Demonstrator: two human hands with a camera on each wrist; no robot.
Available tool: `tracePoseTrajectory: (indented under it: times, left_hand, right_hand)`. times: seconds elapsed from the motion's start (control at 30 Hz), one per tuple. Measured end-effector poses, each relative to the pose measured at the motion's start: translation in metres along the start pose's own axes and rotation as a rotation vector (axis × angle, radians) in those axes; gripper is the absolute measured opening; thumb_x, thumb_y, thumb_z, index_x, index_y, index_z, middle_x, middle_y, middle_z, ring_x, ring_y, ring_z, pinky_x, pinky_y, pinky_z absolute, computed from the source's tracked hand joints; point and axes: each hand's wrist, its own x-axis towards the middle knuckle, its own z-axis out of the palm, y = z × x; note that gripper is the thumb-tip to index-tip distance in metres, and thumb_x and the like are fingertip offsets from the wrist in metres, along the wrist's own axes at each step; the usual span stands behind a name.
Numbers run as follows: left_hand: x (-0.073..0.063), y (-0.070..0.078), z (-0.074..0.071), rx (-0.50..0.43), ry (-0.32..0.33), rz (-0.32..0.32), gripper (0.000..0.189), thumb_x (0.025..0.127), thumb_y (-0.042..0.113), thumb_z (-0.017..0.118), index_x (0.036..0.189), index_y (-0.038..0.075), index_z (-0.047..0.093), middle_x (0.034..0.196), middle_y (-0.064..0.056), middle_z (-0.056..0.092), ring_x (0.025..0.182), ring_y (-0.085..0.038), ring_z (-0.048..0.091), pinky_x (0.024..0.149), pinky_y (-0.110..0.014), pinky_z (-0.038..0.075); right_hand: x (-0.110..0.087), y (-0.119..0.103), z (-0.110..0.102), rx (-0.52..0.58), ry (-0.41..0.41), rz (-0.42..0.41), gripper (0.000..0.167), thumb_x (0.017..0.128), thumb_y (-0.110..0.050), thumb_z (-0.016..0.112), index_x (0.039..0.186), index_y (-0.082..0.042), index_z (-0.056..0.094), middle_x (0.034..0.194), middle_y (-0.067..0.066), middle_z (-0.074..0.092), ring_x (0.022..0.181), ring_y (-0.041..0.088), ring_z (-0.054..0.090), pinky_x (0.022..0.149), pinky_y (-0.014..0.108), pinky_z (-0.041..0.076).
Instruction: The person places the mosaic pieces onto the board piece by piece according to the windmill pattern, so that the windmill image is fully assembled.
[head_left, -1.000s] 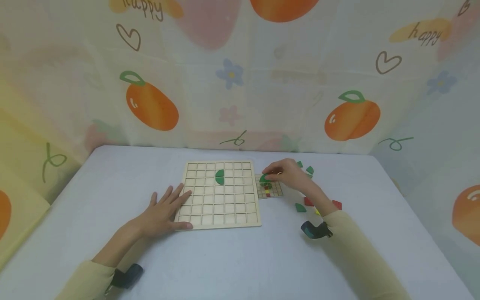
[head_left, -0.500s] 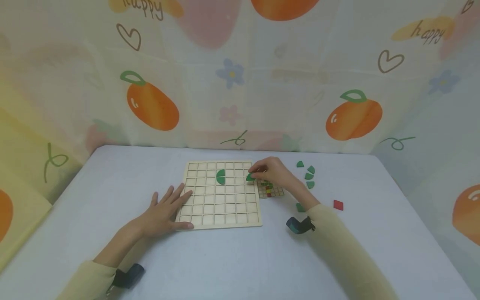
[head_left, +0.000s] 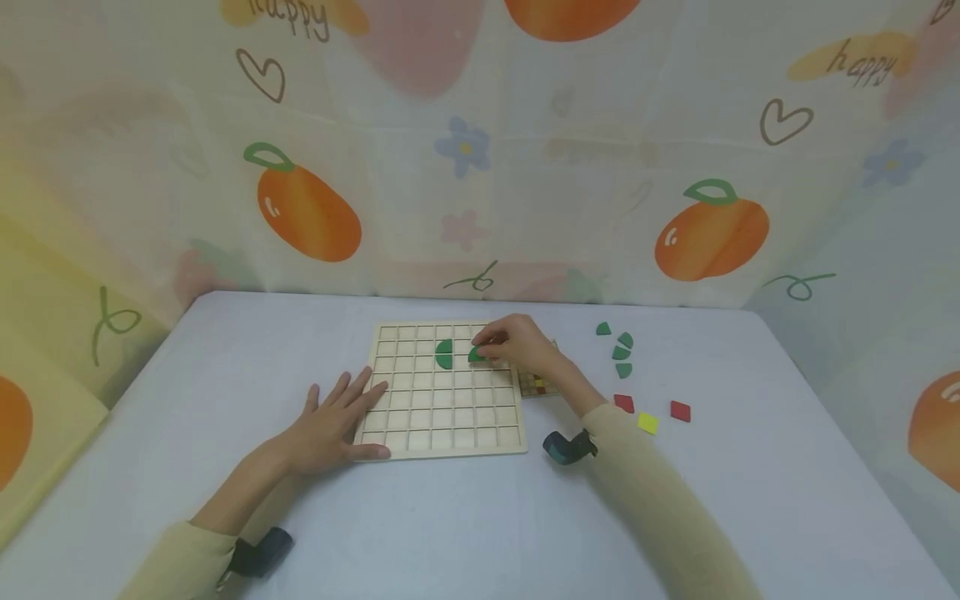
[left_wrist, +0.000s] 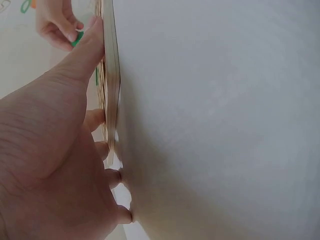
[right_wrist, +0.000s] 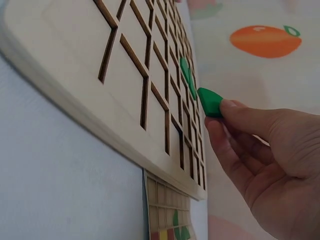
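A wooden grid board (head_left: 420, 417) lies flat on the white table. Two green quarter-circle pieces (head_left: 445, 354) sit in neighbouring cells of its upper middle. Between thumb and fingers my right hand (head_left: 517, 343) pinches another green quarter-circle piece (right_wrist: 210, 102), held just above the board to the right of that pair. My left hand (head_left: 322, 433) is spread at the board's left edge; its thumb and index fingertip touch the frame, as the left wrist view also shows. A small pattern card (right_wrist: 167, 200) with a printed grid lies against the board's right side, partly hidden by my right hand in the head view.
Right of the card lie several loose green pieces (head_left: 622, 352), two red pieces (head_left: 680, 411) and a yellow square (head_left: 648, 423). My right forearm crosses the table near them. A fruit-printed cloth (head_left: 555, 208) hangs behind the table's far edge.
My right hand has moved left from over the pattern card to over the board, carrying the green quarter-circle piece. My left hand has stayed at the board's edge.
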Motion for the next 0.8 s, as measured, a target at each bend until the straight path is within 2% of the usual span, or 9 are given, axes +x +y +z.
tracePoseTrajectory:
  times: [0.17,0.33,0.47,0.8]
  left_hand:
    - [0.0,0.0,0.001,-0.005,0.0,-0.001,0.102,0.08,0.066,0.065,0.155,0.01,0.027,0.162,-0.021,0.01,0.146,-0.049,0.003,0.106,-0.074,-0.005]
    - [-0.001,0.0,0.0,-0.009,0.003,0.004,0.101,0.08,0.066,0.066,0.155,0.009,0.028,0.162,-0.02,0.01,0.146,-0.049,0.003,0.106,-0.074,-0.004]
    - [-0.001,0.001,-0.001,-0.015,0.001,0.008,0.102,0.08,0.067,0.066,0.155,0.01,0.028,0.162,-0.02,0.009,0.146,-0.049,0.003,0.107,-0.073,-0.005]
    - [-0.002,0.002,-0.001,-0.016,0.003,0.008,0.102,0.08,0.065,0.066,0.155,0.009,0.028,0.162,-0.021,0.01,0.146,-0.049,0.003,0.106,-0.074,-0.005]
  right_hand:
    - [0.005,-0.002,0.007,-0.027,0.011,0.004,0.018,0.092,-0.012,0.07,0.107,-0.004,0.074,0.102,0.004,0.073,0.089,0.014,0.066,0.083,0.029,0.053]
    - [0.006,-0.003,0.014,-0.023,-0.002,0.028,0.016,0.092,-0.012,0.069,0.105,-0.005,0.075,0.104,0.003,0.073,0.094,0.015,0.065,0.087,0.03,0.052]
    - [0.006,-0.003,0.018,-0.056,0.006,0.016,0.016,0.092,-0.012,0.069,0.106,-0.005,0.074,0.107,0.004,0.072,0.097,0.016,0.065,0.089,0.03,0.051]
    - [0.011,-0.002,0.024,-0.121,-0.001,0.003,0.013,0.092,-0.013,0.07,0.102,-0.007,0.076,0.101,0.002,0.073,0.091,0.014,0.064,0.083,0.028,0.051]
